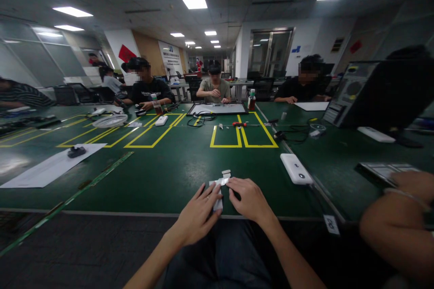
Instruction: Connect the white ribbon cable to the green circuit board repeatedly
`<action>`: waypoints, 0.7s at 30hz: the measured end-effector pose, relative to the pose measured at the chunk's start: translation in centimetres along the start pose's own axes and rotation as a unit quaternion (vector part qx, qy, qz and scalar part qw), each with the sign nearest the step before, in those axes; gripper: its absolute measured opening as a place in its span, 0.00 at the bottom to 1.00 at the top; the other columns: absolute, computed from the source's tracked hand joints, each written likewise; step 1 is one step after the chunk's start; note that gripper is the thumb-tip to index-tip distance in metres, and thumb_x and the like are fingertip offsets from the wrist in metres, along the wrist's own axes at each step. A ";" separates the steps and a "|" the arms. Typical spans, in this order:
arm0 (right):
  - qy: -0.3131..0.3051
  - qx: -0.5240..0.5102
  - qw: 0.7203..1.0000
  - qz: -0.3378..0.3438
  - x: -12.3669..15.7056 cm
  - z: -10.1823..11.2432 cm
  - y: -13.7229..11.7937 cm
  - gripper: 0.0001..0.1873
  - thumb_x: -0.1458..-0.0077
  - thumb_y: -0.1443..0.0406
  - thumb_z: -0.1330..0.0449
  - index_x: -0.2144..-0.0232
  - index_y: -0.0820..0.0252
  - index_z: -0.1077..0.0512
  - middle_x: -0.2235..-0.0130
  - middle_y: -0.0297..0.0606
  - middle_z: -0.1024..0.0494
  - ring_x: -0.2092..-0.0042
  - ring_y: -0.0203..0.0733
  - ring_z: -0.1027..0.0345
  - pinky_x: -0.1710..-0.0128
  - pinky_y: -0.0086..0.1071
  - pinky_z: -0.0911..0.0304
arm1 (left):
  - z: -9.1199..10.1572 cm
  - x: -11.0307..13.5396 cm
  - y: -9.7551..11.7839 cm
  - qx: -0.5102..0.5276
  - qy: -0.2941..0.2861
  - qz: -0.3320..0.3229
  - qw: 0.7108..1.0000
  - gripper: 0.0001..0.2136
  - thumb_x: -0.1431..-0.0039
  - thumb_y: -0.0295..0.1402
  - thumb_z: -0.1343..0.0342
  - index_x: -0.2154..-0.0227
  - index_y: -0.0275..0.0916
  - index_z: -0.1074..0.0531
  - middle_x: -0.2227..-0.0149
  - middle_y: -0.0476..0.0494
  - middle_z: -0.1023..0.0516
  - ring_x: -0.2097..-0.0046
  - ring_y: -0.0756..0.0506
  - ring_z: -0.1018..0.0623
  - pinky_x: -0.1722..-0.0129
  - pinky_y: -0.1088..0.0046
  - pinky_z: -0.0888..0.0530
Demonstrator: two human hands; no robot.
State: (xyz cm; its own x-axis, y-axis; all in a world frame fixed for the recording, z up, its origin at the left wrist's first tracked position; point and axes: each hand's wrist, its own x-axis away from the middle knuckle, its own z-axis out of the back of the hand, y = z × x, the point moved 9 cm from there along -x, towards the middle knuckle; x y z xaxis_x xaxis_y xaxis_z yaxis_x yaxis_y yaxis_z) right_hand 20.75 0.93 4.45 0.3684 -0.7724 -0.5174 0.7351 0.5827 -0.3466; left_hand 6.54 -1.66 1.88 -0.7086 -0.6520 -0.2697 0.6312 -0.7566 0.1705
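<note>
1. Now, down at the near edge, busy with two bare hands above dark-trousered legs (217,253), right over the green tabletop (183,180).
2. On one side, working with the left hand (199,210): spread wide at the fingers, laid across a white strip (218,204), with the thumb by the lower end.
3. Opposite, working with the right hand (251,198): curled, narrow at the fingertips, touching the strip's upper end; impossible to tell a pinch from a mere touch.
4. Lying between both hands, near the table's front edge: that same strip, and just beyond, a small pale piece (226,173).
5. Off right, past a white device (295,169) with a cable: a neighbour's forearm (393,230) near a flat panel (376,172).
6. Away left: a long green board (98,181) slanting over the edge, then a dark object (76,151) on white paper (37,171).
7. Further up: yellow tape (226,146) in rectangles, a red tool (239,124), a round white grille (110,120).
8. Across the table, seated: a co-worker in a greyish shirt (217,90), flanked by two in black; to the right, a computer tower (351,92).
9. Overhead, far back: lit ceiling panels (194,3).
</note>
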 end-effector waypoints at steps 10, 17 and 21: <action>0.016 -0.001 1.000 0.016 0.1 0.9 -0.6 0.14 0.38 0.70 0.42 0.54 0.55 0.20 0.52 0.39 0.16 0.47 0.46 0.26 0.44 0.41 0.36 | 0.5 0.2 0.8 0.010 -0.026 -0.021 0.999 0.22 0.26 0.41 0.54 0.33 0.43 0.36 0.26 0.45 0.45 0.25 0.39 0.47 0.26 0.47 0.48; -0.006 0.002 1.000 0.023 0.0 0.7 -0.9 0.13 0.37 0.70 0.42 0.56 0.54 0.20 0.54 0.38 0.16 0.49 0.45 0.26 0.46 0.40 0.36 | 0.9 0.1 1.1 0.038 -0.039 -0.029 0.998 0.24 0.26 0.42 0.53 0.31 0.45 0.39 0.26 0.46 0.45 0.25 0.39 0.46 0.26 0.45 0.49; -0.009 0.002 1.000 0.015 -0.1 0.6 -0.8 0.12 0.37 0.70 0.42 0.56 0.54 0.20 0.54 0.37 0.16 0.52 0.43 0.24 0.47 0.39 0.36 | 0.8 0.3 1.2 0.033 -0.038 -0.034 0.998 0.28 0.26 0.43 0.54 0.27 0.46 0.48 0.25 0.47 0.47 0.24 0.40 0.50 0.25 0.47 0.49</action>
State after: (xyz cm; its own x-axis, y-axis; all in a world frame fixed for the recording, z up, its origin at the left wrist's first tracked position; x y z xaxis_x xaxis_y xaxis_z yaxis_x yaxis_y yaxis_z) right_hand 20.45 0.38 5.22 0.3993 -0.7592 -0.5139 0.7260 0.6042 -0.3284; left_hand 6.83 -2.86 2.74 -0.7723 -0.5992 -0.2111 0.5606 -0.7991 0.2171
